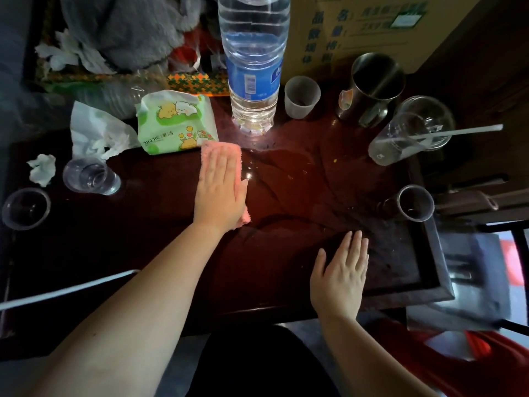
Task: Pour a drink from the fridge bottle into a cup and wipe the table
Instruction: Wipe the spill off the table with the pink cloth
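Observation:
My left hand (220, 187) lies flat, fingers together, pressing a pink cloth (221, 149) onto the dark red table (143, 239) near its middle. My right hand (340, 276) rests flat and empty on the table near the front right edge, fingers apart. A tall clear water bottle (252, 67) with a blue label stands behind the cloth. A frosted plastic cup (301, 97) stands just right of the bottle. Wet streaks glisten on the table (274, 156) right of the cloth.
A green tissue pack (174, 124) touches the cloth's far edge. Crumpled tissues (97, 133) and clear cups (88, 176) sit at the left. At the right are a steel mug (372, 87), a tipped clear cup with a straw (412, 130) and a small dark cup (415, 206). A cardboard box (372, 27) stands behind.

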Motion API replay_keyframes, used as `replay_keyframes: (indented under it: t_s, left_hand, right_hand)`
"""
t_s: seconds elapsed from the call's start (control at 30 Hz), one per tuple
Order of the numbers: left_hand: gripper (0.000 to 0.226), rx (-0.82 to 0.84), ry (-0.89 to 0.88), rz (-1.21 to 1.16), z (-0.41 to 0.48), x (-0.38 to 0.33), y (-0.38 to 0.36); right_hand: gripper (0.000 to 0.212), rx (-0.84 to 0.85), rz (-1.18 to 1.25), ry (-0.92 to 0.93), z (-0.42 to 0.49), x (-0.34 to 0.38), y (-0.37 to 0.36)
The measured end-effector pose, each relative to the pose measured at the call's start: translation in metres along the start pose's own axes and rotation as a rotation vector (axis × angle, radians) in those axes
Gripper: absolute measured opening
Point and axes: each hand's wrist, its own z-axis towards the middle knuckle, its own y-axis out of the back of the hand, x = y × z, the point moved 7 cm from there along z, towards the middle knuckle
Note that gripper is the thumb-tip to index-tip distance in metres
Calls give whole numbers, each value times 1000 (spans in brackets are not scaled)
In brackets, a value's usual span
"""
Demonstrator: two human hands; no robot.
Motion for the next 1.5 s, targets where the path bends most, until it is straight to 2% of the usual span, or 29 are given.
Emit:
replay_keyframes:
  t_s: [0.17, 0.3, 0.5, 0.57, 0.63, 0.7, 0.8, 0.9, 1.0, 1.1, 1.3, 1.5]
  left_hand:
    - [67, -59, 172, -102, -60, 19, 8]
    - [68, -51, 353, -73, -112, 43, 9]
    - [64, -5, 378, -26, -118, 43, -2]
    - [65, -15, 378, -23, -118, 44, -1]
    - [64, -26, 365, -29, -117, 44, -2]
    - [59, -33, 373, -36, -117, 46, -2]
    - [57, -29, 374, -54, -118, 46, -4]
    - [60, -37, 383, -48, -118, 48, -5]
    - [60, -31, 369, -23, -116, 49, -7]
    - [59, -31, 370, -20, -116, 50, -8]
    - [60, -36, 365, -32, -115, 51, -9]
    - [60, -40, 368, -66, -117, 51, -11]
  right_hand:
    - [67, -4, 19, 20, -1, -2, 0]
    - [66, -9, 36, 31, -2, -3, 1]
    - [67, -33, 91, 59, -1, -6, -4]
    - [67, -93, 143, 89, -4, -3, 0]
    - [62, -198, 219, 254, -6, 12, 13]
    - [53, -229, 266, 573, -6, 48, 26]
    - [43, -91, 251, 954, 11, 122, 36]
    - [39, 7, 171, 1219, 33, 195, 24]
    - [30, 75, 4, 1432, 43, 236, -4]
    - [34, 98, -55, 1399, 54, 243, -13]
    - [47, -6, -80, 1255, 58, 251, -19]
    - [43, -16, -85, 1114, 70, 247, -17]
